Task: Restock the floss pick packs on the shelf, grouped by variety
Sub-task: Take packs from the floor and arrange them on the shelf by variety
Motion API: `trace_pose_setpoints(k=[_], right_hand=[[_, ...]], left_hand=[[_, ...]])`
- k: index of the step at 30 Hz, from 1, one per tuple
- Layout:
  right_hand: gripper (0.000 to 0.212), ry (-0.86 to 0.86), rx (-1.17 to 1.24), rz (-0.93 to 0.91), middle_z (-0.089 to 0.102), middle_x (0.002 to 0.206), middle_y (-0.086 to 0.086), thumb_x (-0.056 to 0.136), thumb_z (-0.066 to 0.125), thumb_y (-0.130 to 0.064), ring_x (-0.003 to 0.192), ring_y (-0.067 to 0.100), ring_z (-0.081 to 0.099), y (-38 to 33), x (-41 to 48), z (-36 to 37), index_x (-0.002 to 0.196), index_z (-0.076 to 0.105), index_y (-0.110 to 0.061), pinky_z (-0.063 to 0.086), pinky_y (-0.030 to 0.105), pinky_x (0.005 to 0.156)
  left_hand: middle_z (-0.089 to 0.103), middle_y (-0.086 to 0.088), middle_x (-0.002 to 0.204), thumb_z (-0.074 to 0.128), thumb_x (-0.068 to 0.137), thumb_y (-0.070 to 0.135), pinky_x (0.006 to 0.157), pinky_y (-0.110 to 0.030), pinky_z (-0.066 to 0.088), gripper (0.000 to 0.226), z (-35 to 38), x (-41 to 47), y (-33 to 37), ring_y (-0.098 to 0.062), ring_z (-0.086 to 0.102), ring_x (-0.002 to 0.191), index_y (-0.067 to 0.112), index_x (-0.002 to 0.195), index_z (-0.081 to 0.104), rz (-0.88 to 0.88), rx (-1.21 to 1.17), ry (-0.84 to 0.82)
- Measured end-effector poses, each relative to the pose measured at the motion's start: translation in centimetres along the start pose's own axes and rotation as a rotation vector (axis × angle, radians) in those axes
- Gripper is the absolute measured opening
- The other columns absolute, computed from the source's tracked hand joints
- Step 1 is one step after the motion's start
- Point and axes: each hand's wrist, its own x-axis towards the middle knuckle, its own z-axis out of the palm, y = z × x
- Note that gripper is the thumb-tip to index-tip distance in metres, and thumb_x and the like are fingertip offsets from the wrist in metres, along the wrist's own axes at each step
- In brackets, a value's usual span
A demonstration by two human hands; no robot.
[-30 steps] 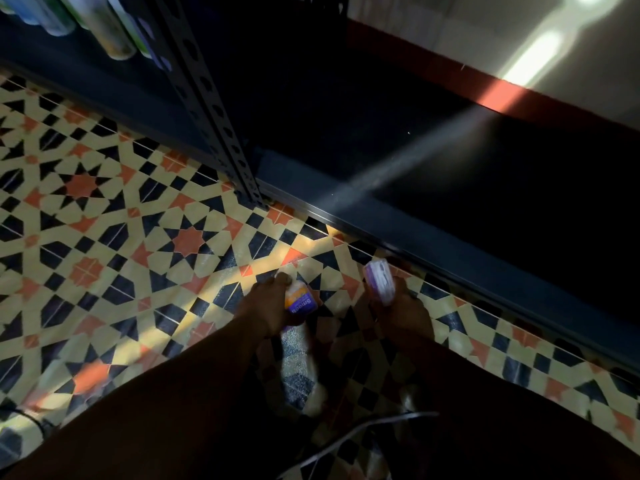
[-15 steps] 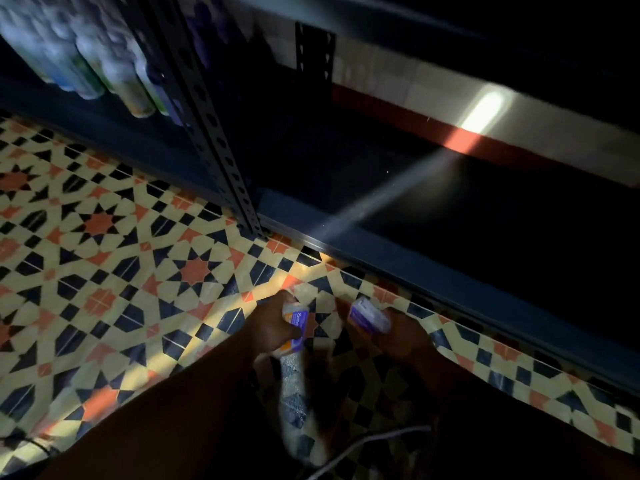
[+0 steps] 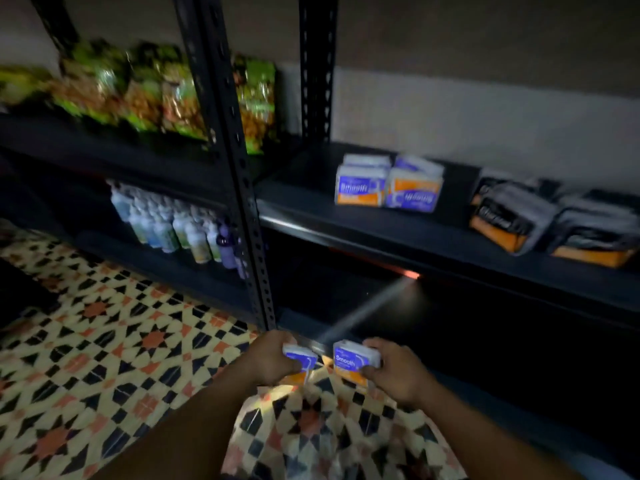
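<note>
My left hand [image 3: 268, 362] grips a blue-and-orange floss pick pack [image 3: 300, 362]. My right hand [image 3: 393, 370] grips a second blue pack [image 3: 351, 362] marked "Smooth". Both are held low, in front of the bottom shelf edge. On the dark middle shelf [image 3: 346, 220] stand blue-and-orange floss packs [image 3: 388, 185] in two short rows. Further right on the same shelf lie black-and-orange floss packs [image 3: 550, 225]. The view is dim and blurred.
A perforated black upright [image 3: 239, 188] divides the shelving. Left of it are green snack bags [image 3: 156, 95] above and small bottles [image 3: 176, 226] below. A clear plastic bag [image 3: 311, 431] lies on the patterned tile floor [image 3: 104, 358] under my hands. The bottom shelf bay is dark.
The view has tilted up from the floor to the shelves, bringing the stocked packs into sight. Both hands still hold their packs and have risen slightly towards the shelf.
</note>
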Motion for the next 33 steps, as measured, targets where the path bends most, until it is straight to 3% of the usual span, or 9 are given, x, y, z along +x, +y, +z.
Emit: trace_pose_setpoints(k=[6,10,15,20,26,33], right_hand=[[0.045,0.173,0.038,-0.118,0.071,0.11,-0.004,0.079,0.07,-0.038,0.099,0.012,0.065,-5.6,-3.4,-8.1,0.121,0.061,-0.026,0.049,0.031,0.092],[0.061,0.291,0.008,-0.165,0.068,0.118,-0.009,0.069,0.065,-0.055,0.107,0.011,0.063,-8.5,-5.3,-13.0,0.126,0.058,-0.034,0.048,0.033,0.097],[0.05,0.412,0.025,-0.2,0.07,0.111,-0.01,0.077,0.07,-0.043,0.102,0.011,0.064,-10.5,-6.7,-18.7,0.125,0.061,-0.032,0.049,0.027,0.092],[0.049,0.509,0.047,-0.151,0.071,0.108,-0.01,0.075,0.065,-0.05,0.097,0.014,0.066,-10.1,-5.7,-21.8,0.122,0.058,-0.039,0.052,0.031,0.086],[0.04,0.61,0.035,-0.058,0.071,0.106,-0.002,0.083,0.063,-0.04,0.097,0.024,0.065,-9.0,-3.0,-21.8,0.121,0.052,-0.043,0.048,0.03,0.072],[0.052,0.629,0.006,-0.018,0.068,0.106,-0.003,0.074,0.068,-0.058,0.093,0.022,0.065,-7.9,1.3,-20.0,0.113,0.04,-0.035,0.05,0.033,0.07]], left_hand=[[0.066,0.001,0.101,0.077,0.074,0.028,0.072,-0.03,0.051,0.033,-7.0,-3.9,7.0,-0.014,0.062,0.087,0.024,0.104,0.063,0.13,0.124,0.042],[0.065,0.004,0.099,0.08,0.072,0.029,0.072,-0.029,0.051,0.034,-11.2,-5.8,11.6,-0.014,0.064,0.087,0.025,0.101,0.061,0.215,0.162,0.052],[0.065,0.006,0.092,0.083,0.073,0.027,0.067,-0.029,0.046,0.034,-15.6,-6.5,16.9,-0.013,0.062,0.079,0.024,0.098,0.061,0.314,0.179,0.133],[0.061,0.005,0.094,0.081,0.076,0.024,0.064,-0.026,0.042,0.033,-17.1,-5.1,20.8,-0.014,0.059,0.084,0.022,0.104,0.064,0.368,0.19,0.253],[0.059,0.001,0.115,0.08,0.076,0.03,0.086,-0.032,0.047,0.047,-16.5,-0.2,21.9,-0.02,0.056,0.106,0.025,0.12,0.063,0.342,0.268,0.372],[0.053,-0.002,0.127,0.068,0.086,0.034,0.099,-0.038,0.044,0.052,-15.1,4.4,21.9,-0.025,0.049,0.12,0.028,0.136,0.054,0.315,0.389,0.351]])
